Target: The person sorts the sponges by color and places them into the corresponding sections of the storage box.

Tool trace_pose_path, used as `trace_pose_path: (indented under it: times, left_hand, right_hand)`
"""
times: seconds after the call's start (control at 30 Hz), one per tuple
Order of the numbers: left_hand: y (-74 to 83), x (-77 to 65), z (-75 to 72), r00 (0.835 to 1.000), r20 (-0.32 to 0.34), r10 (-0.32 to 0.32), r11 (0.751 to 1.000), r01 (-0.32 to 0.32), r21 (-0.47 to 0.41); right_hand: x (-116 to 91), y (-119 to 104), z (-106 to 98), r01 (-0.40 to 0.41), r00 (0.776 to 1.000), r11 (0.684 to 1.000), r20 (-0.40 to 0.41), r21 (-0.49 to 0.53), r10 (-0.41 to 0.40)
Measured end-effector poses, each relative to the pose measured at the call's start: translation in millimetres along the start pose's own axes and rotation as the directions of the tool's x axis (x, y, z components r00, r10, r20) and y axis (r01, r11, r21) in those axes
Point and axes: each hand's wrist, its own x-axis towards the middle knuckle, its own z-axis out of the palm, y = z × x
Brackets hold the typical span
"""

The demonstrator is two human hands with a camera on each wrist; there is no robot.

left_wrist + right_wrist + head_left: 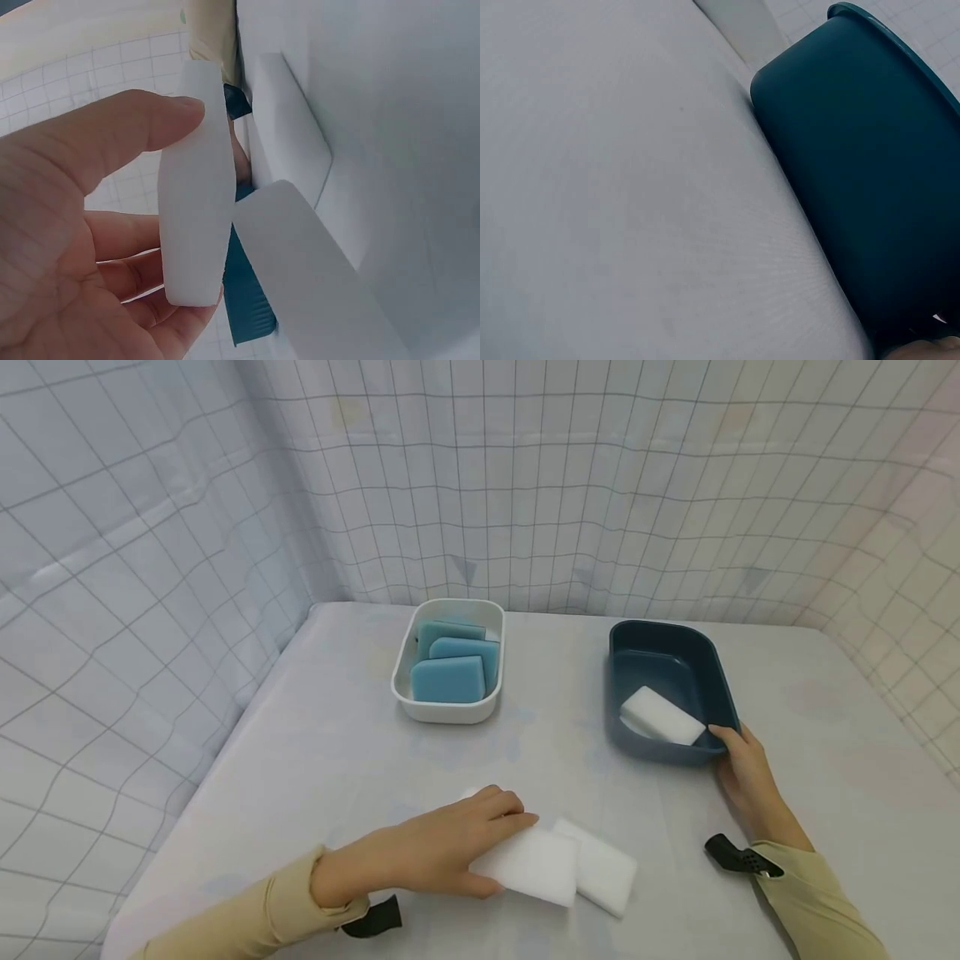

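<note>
My left hand (450,843) holds a white sponge block (536,864) between thumb and fingers, low over the near part of the table. In the left wrist view the thumb presses one face of this sponge (196,187). A second white sponge (613,872) lies flat just right of it. Another white sponge (300,277) shows in that wrist view; from the head it is mostly hidden behind the left hand. My right hand (750,777) grips the near right corner of a dark blue bin (618,693), thumb over the rim. Inside leans a white sponge (662,717).
A white bin (450,714) holding blue sponges (447,679) stands at the back, left of the dark blue bin. Grid-patterned cloth (465,485) hangs behind the table and along both sides. Dark straps (373,918) hang by the sleeves.
</note>
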Motion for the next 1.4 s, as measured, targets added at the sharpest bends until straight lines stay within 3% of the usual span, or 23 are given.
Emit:
trace_pose_path:
  times: [0.4,0.73,0.9,1.13,1.4]
  left_hand:
    - [1.3,15.6,-9.4,0.996,-0.078,0.046,0.999,-0.047,-0.009]
    - [5.0,33.8,-19.5,0.997,-0.061,0.051,0.996,-0.055,-0.07]
    - [5.5,46.7,-24.1,0.991,-0.106,0.08,0.995,-0.085,-0.045]
    - [4.2,60.8,-28.4,0.987,-0.118,0.108,0.993,-0.112,-0.028]
    - [-4.3,81.3,-28.6,0.969,-0.194,0.152,0.988,-0.143,0.058]
  right_hand:
    - [0.2,0.5,0.3,0.013,1.0,1.0,0.003,0.001,-0.013]
    - [0.1,1.1,-1.3,0.018,1.0,1.0,0.002,0.024,-0.018]
    - [0.3,1.4,-0.9,0.024,1.0,0.999,-0.002,0.037,-0.024]
    - [0.2,1.3,0.2,0.017,1.0,0.999,0.01,0.03,-0.018]
    - [0.5,-0.9,1.2,0.004,1.0,0.999,0.012,0.036,-0.005]
